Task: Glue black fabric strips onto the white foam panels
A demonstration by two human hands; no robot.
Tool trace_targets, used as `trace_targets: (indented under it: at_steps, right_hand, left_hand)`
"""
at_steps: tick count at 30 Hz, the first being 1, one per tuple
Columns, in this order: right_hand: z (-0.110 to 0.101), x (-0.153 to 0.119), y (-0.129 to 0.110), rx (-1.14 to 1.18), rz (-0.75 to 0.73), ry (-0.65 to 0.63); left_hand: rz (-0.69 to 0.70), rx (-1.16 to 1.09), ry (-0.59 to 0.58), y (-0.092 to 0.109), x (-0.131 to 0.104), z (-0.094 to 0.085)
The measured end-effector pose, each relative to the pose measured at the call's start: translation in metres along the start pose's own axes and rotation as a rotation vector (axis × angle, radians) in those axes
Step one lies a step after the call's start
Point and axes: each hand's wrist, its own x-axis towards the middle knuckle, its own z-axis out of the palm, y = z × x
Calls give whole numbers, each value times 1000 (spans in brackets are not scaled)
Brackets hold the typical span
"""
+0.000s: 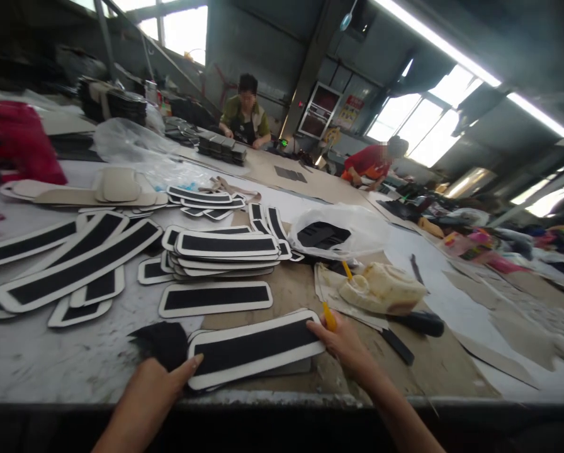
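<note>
A curved white panel with a black strip down its middle (258,347) lies at the table's front edge, on similar pieces. My left hand (147,387) pinches its left end, thumb on top. My right hand (345,340) grips its right end and also has a yellow stick-like handle (329,316) between the fingers; the rest of that tool is hidden. A crumpled black cloth (162,343) sits beside my left hand. Just beyond the held panel lies a single matching panel (216,298), and behind that a stack of them (228,245).
More panels (78,261) lie loosely piled at the left. To the right are a cut-open cream plastic jug (383,288), a dark-handled tool (398,346) and a clear bag with black pieces (341,233). Two people (247,116) work farther back.
</note>
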Motion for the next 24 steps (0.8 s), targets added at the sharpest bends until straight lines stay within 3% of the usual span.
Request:
trace_targets:
  at_steps: [3, 6, 10, 24]
  right_hand:
    - [-5, -3, -7, 244, 83, -64]
    - [-9, -9, -14, 389, 151, -80]
    - [-12, -15, -21, 460, 126, -50]
    - [12, -31, -55, 613, 86, -132]
  left_hand:
    - [-62, 69, 11, 16, -11, 1]
    - [-62, -29, 20, 24, -19, -4]
    - [-41, -290, 61, 31, -29, -14]
    - [-152, -755, -72, 52, -57, -49]
